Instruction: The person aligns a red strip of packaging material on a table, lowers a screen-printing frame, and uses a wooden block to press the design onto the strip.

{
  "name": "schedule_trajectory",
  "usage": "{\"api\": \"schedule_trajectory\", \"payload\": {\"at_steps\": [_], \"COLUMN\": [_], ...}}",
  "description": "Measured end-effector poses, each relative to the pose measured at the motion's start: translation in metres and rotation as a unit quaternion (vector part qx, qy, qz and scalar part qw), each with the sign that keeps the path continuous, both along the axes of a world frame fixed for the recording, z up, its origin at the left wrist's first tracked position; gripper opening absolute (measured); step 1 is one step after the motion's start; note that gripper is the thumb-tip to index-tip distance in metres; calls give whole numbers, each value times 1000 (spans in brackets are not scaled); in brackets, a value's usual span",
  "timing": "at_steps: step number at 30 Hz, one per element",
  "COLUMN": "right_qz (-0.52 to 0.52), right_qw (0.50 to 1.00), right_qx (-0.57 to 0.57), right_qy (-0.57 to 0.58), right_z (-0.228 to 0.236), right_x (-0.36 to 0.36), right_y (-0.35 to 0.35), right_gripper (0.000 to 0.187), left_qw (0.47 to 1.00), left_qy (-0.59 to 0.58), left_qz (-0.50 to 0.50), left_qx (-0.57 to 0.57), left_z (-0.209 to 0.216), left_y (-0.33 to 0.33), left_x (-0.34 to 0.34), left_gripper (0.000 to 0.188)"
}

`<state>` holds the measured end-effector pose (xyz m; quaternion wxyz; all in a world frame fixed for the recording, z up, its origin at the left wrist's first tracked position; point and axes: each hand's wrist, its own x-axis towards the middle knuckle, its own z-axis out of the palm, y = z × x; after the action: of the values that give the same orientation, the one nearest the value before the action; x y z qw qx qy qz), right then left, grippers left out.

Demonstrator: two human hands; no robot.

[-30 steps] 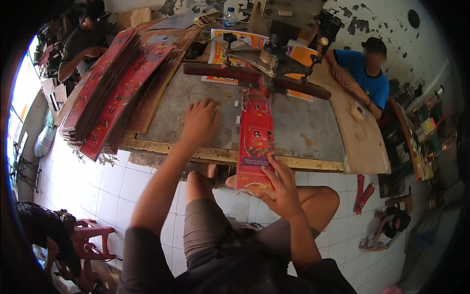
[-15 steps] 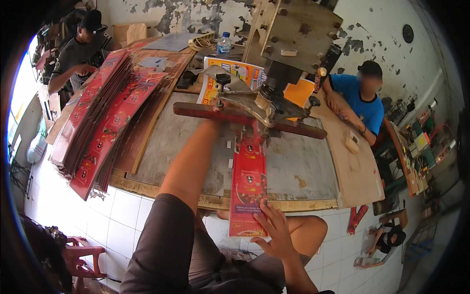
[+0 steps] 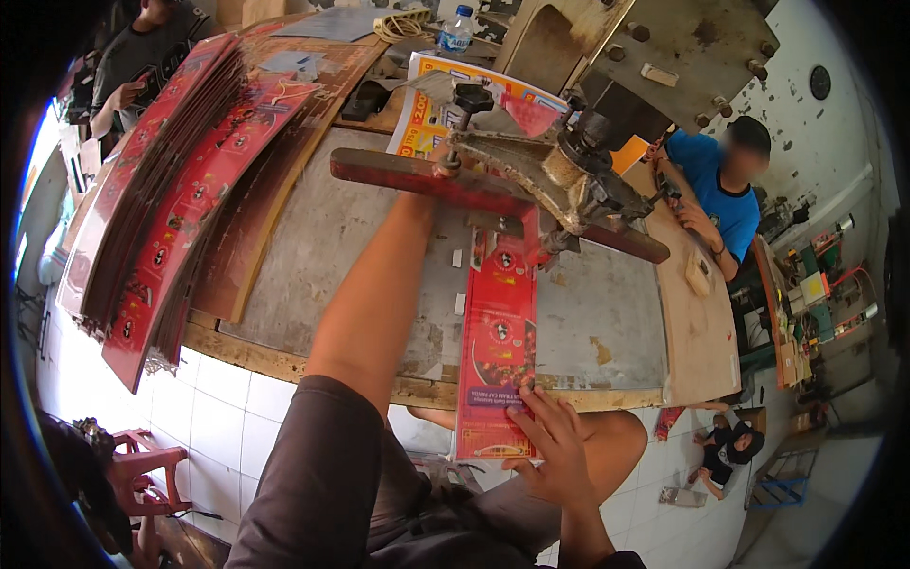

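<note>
A long red printed strip (image 3: 499, 322) lies on the grey work board, its far end under the arm of a metal press fixture (image 3: 559, 175) and its near end jutting past the table edge. My right hand (image 3: 559, 441) holds the strip's near right side, fingers on its top and thumb by the lower corner. My left arm reaches to the fixture's long red-brown bar (image 3: 393, 173). My left hand (image 3: 442, 155) is mostly hidden behind the bar, so its fingers cannot be made out. A blurred red piece (image 3: 531, 114) shows just beyond the fixture.
Tall stacks of red printed sheets (image 3: 175, 199) cover the left of the table. Yellow and white printed sheets (image 3: 417, 104), a water bottle (image 3: 457, 30) and a coiled cord (image 3: 400, 26) are behind. A person in blue (image 3: 711, 190) sits at right by a small block (image 3: 699, 273).
The view has shifted, so the press and strip appear farther right. My left hand has gone farther behind the bar. A blurred red piece now shows beyond the fixture. My right hand stays on the strip.
</note>
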<state>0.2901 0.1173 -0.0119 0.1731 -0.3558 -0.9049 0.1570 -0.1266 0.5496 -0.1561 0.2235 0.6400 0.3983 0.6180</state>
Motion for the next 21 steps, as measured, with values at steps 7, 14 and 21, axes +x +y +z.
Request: {"api": "schedule_trajectory", "payload": {"at_steps": [7,14,21], "right_qz": [-3,1,-3], "right_qw": [1000,1000,1000], "right_qx": [22,19,23], "right_qy": [-9,-15,-20], "right_z": [0,2,4], "right_x": [-10,-7,-14], "right_y": [26,35,51], "right_gripper": [71,66,63], "left_qw": [993,993,942], "left_qy": [-110,-83,-249], "left_qz": [-47,3,-222], "left_qx": [22,82,39], "left_z": [2,0,-2], "left_y": [27,47,29], "left_x": [21,19,23], "left_gripper": [40,37,40]}}
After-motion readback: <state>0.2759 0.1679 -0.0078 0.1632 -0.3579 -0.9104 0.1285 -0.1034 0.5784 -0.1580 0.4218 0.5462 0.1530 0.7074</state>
